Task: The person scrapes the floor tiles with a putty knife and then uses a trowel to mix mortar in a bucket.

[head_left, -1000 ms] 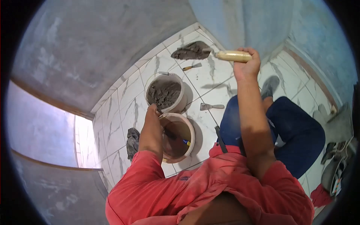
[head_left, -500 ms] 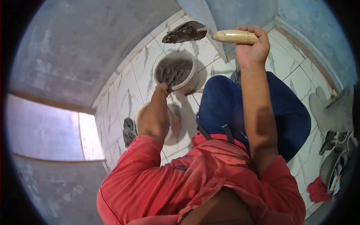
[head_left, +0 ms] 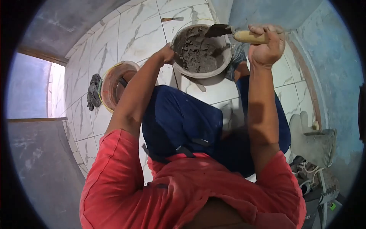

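Observation:
My right hand (head_left: pixel 267 45) is closed around the pale wooden handle of a trowel (head_left: pixel 249 37). The trowel's dark blade (head_left: pixel 219 30) is over the right rim of a bucket (head_left: pixel 206 74). Grey wet mortar (head_left: pixel 196 49) lies inside the bucket and coats its inner wall. At the bucket's left rim, my left hand (head_left: pixel 167 54) is closed on the edge, its fingertips partly hidden.
Left of my left arm stands a second bucket (head_left: pixel 110 82) with a dark-handled thing inside, and a dark crumpled bag (head_left: pixel 94 91) beside it. A small scraper (head_left: pixel 172 18) lies on the tiled floor (head_left: pixel 137 28). Tools and cables (head_left: pixel 310 168) are at the right by the wall.
My view has shifted, and the mortar bucket now appears larger and farther right. The trowel has come down to the bucket; the mortar heap on its blade no longer shows.

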Available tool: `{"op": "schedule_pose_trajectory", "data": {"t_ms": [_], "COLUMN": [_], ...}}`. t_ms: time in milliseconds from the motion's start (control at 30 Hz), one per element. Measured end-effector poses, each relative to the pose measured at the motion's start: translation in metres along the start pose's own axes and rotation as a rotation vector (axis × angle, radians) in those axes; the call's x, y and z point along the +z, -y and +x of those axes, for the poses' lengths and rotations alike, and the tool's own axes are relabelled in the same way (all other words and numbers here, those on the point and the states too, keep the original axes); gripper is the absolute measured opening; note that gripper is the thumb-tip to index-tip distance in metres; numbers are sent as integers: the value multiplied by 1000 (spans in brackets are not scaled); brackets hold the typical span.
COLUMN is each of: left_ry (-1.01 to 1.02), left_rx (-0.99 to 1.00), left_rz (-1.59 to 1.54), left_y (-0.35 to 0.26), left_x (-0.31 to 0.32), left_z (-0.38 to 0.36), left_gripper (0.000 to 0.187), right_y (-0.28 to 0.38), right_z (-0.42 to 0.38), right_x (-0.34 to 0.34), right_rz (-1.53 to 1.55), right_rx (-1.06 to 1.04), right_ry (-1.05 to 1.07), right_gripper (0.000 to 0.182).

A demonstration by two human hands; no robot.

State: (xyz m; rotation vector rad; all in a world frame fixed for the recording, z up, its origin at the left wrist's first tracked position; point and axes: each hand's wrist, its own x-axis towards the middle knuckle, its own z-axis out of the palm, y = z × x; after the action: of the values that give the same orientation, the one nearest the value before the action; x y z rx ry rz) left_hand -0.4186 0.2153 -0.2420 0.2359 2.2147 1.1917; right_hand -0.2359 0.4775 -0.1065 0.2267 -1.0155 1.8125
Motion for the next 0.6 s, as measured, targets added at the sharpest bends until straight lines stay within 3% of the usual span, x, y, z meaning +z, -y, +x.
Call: {"op": "schedule_pose_trajectory", "data": {"t_ms": [200, 267, 433, 600], "left_ry": [28, -296, -380, -433], "left_rx": [17, 193, 290, 268], "left_rz": [-129, -139, -167, -135], "left_y": [21, 43, 49, 32], "left_x": [6, 25, 33, 40], "left_z": [6, 25, 14, -7], "left_gripper": [46, 51, 52, 52], "right_y": [-36, -57, -146, -128], "right_z": [-11, -9, -17, -1], "right_x": [46, 62, 57, 62], "right_rz": [-83, -132, -330, -318], "right_rx": [-56, -73, -105, 7], "right_ry": [17, 104, 297, 317], "right_gripper": [10, 10, 10, 9]}}
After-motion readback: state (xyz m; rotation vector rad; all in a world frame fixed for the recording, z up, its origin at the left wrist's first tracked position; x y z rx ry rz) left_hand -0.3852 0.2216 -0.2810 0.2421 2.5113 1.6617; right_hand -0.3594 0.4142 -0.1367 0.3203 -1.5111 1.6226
